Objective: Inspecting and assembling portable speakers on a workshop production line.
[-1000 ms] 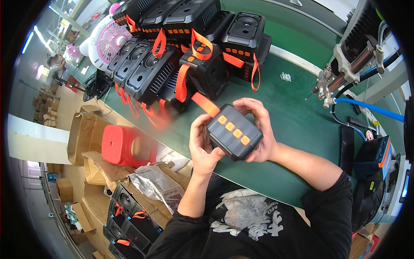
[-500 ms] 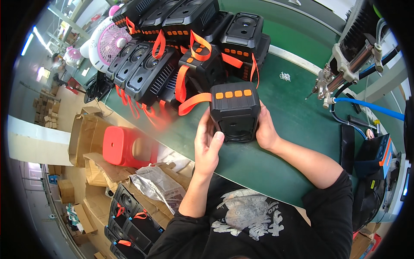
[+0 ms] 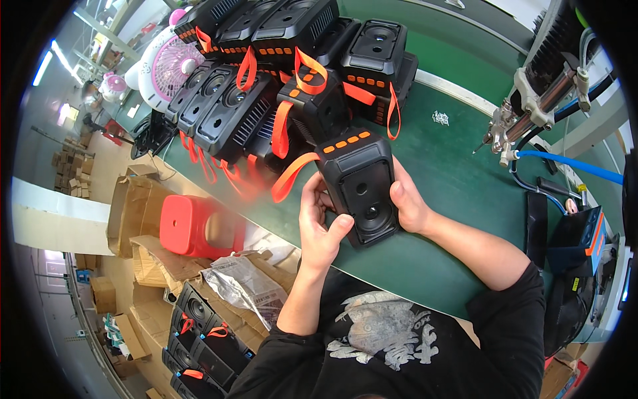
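Observation:
Between my two hands is a black portable speaker (image 3: 362, 189) with a row of orange buttons along its top and an orange strap hanging off its left side. Its front, with the round driver low down, tilts up toward me. My left hand (image 3: 321, 223) grips the left side, thumb on the front edge. Along the opposite side, my right hand (image 3: 409, 199) is closed round the casing, its fingers mostly hidden behind it. Just beyond, another black speaker (image 3: 316, 110) with an orange strap stands on the green table (image 3: 458, 193).
Several stacked speakers (image 3: 226, 100) fill the table's far left. A small heap of screws (image 3: 440, 118) lies right of them. A screwdriver rig (image 3: 498, 136) with a blue hose stands at right. Off the left edge are a red stool (image 3: 183, 226), cardboard and more speakers (image 3: 196, 309).
The speaker has been tipped in my hands, so its front now faces up toward me and its buttons have turned away. Both hands have shifted slightly with it.

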Available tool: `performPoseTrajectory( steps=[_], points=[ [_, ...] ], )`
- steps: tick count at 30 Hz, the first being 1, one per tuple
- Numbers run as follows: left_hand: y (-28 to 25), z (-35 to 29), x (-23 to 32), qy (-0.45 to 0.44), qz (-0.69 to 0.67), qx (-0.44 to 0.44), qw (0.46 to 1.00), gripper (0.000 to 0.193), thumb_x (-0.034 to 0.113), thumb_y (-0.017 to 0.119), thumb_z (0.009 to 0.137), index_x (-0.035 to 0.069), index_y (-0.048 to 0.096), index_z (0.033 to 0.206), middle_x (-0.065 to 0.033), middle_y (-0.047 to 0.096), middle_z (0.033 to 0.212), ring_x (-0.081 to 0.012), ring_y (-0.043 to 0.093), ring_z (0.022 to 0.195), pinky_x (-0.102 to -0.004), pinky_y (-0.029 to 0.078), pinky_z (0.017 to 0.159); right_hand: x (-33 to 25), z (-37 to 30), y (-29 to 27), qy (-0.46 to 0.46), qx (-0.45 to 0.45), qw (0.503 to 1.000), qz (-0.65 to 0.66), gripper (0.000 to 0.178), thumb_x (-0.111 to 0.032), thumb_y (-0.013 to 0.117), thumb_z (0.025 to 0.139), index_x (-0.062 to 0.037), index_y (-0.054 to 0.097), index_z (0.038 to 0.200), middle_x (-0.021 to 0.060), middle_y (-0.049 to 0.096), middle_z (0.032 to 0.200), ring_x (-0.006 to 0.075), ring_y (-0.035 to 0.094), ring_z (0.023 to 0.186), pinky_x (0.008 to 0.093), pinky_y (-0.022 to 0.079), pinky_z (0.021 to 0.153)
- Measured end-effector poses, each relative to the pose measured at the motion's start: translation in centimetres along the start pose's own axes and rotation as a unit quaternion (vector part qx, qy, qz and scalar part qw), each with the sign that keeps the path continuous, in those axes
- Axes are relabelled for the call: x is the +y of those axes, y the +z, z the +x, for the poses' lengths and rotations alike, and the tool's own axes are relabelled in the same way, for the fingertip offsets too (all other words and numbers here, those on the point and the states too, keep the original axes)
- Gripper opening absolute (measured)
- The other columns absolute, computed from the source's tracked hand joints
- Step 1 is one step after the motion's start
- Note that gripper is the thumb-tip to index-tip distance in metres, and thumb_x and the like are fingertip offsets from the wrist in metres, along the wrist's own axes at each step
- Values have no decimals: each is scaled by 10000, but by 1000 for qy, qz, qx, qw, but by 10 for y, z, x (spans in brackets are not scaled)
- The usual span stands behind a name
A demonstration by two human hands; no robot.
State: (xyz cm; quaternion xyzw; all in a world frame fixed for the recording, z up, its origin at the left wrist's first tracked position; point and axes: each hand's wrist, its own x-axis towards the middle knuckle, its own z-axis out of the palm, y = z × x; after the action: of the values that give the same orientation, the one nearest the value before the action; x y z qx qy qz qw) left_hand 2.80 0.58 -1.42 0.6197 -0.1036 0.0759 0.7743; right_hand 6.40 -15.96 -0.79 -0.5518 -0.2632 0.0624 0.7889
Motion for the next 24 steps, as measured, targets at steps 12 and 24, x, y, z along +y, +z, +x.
performPoseTrajectory(
  steps=[12,24],
  points=[
    [2,-2,-3,-32,-47,61,997,614,353,577,923,-55,359,1327,-61,504,1138,-116,499,974,-254,405,856,-3,7,-1,-3,-5,1000,14,811,-502,436,942,39,130,1463,158,326,1444,217,320,1338,324,225,1097],
    [0,-1,-4,-39,-14,63,997,556,316,395,1007,-70,312,1399,-104,586,1196,-120,580,1028,-249,442,901,-1,5,1,47,33,997,51,584,-287,339,999,55,190,1448,133,400,1400,172,392,1272,294,281,1067]
  ],
)
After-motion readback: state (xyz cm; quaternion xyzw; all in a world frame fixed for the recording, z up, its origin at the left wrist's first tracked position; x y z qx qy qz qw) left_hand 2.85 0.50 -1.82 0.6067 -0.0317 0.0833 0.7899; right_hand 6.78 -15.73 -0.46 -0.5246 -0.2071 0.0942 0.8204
